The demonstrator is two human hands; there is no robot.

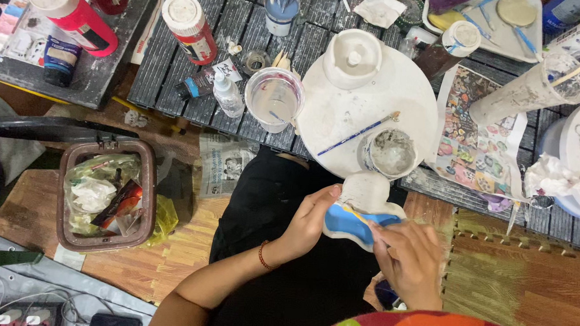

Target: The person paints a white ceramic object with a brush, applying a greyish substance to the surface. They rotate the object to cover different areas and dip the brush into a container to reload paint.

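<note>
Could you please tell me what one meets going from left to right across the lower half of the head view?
Brown waste basket → folded newspaper → left hand → blue and white ceramic piece → right hand holding a thin brush → green-smeared foam floor mat.

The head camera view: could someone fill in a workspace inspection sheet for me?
Surface: dark slatted table, paint-smeared.
Job's things: white ceramic piece, partly painted blue; left hand holds it, right hand applies a thin brush.
Clutter: red paint bottles, round white board, water cup, newspaper.
Fingers: both closed on their items.
Cables: some at the lower left corner.
Surroundings: bin of rubbish, wooden floor.
</note>
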